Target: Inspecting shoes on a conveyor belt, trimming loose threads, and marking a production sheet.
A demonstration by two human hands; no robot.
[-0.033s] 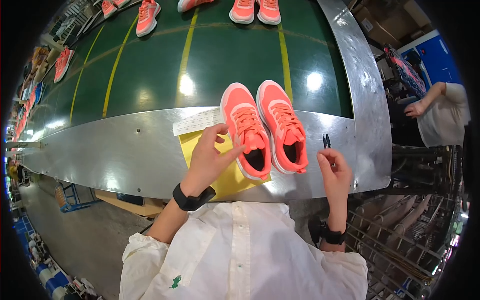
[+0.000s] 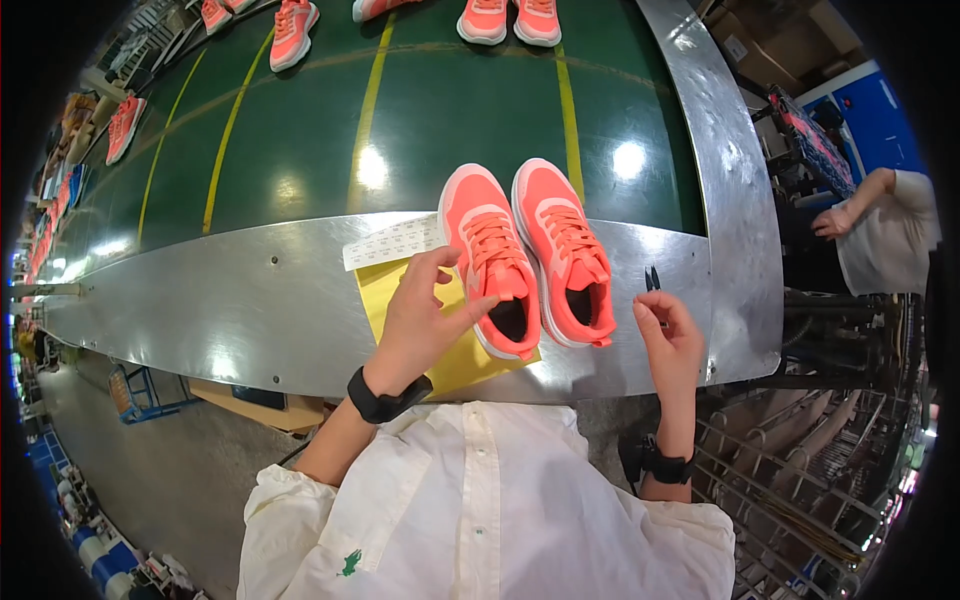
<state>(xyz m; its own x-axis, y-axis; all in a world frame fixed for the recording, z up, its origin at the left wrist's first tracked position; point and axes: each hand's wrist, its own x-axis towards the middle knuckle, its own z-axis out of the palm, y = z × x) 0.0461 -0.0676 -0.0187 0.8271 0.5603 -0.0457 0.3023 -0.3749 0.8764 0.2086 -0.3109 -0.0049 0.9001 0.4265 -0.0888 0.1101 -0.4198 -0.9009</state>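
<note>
A pair of coral sneakers with white soles stands on the metal edge in front of me, the left sneaker (image 2: 475,205) close beside the right sneaker (image 2: 563,225). My left hand (image 2: 420,310) is at the left sneaker's outer side, thumb and fingers apart, with the thumb tip over its collar. Right of the pair, my right hand (image 2: 670,340) has thumb and forefinger pinched together; anything between them is too small to name. Black pointed blades, like thread snips (image 2: 652,278), show just beyond those fingers; their handle is hidden, so I cannot tell whether the hand holds them.
Under the left sneaker lie a yellow sheet (image 2: 378,292) and a white label sheet (image 2: 390,242). Beyond the metal edge (image 2: 200,290) runs a green belt (image 2: 290,150) bearing more coral sneakers (image 2: 293,35). A wire rack (image 2: 780,470) stands at right, near another person's arm (image 2: 860,200).
</note>
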